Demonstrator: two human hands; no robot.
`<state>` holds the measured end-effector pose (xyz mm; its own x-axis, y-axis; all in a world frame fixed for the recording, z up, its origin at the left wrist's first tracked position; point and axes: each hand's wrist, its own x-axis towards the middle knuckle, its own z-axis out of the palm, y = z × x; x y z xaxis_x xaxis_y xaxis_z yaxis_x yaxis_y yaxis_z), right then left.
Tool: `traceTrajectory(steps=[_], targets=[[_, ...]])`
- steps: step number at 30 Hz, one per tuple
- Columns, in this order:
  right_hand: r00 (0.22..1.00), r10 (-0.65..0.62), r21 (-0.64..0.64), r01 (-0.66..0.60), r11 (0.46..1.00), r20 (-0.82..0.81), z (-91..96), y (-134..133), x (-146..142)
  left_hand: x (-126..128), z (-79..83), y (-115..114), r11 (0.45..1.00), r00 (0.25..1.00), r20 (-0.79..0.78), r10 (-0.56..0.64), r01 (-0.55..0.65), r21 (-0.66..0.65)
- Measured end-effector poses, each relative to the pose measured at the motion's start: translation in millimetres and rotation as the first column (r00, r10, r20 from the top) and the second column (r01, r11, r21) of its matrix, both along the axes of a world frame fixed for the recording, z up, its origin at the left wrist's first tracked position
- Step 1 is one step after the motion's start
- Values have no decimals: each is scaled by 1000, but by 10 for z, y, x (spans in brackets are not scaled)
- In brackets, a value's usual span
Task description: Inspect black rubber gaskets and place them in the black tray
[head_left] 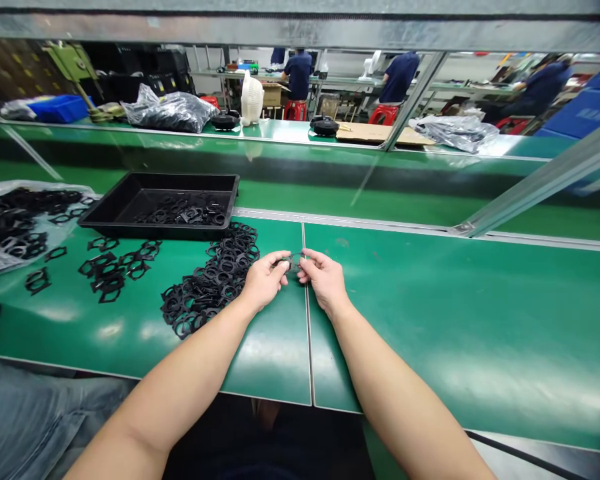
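Between my two hands, just above the seam in the green tabletop, is a small black ring-shaped plastic part [294, 261]. My left hand [267, 280] pinches its left side between thumb and fingers. The right side is pinched by my right hand [324, 277]. Fingers cover much of the part, so its full outline is hidden. Close by my left hand lies a long heap of similar black ring parts [215, 280], spread on the table. Behind that heap stands a black tray [160, 231] with more such parts in it.
Several loose ring parts [110, 270] lie left of the heap. An open plastic bag [65, 233] of black parts sits at the far left. A metal strut [540, 177] slants down at the right. Beyond the glossy green panel are a white fan [252, 99] and people on red stools.
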<state>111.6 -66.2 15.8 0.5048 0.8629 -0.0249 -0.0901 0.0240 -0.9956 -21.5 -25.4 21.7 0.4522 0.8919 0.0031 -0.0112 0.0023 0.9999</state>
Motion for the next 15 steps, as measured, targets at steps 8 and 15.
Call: traceTrajectory(steps=[8,15], targets=[[956,154,39,-149,988,-250,53,-41,-7,-21,-127,74,932,987,-128,100,-48,360],[900,297,11,-309,951,-318,67,-62,99,-66,-92,73,867,976,-202,85,27,497]])
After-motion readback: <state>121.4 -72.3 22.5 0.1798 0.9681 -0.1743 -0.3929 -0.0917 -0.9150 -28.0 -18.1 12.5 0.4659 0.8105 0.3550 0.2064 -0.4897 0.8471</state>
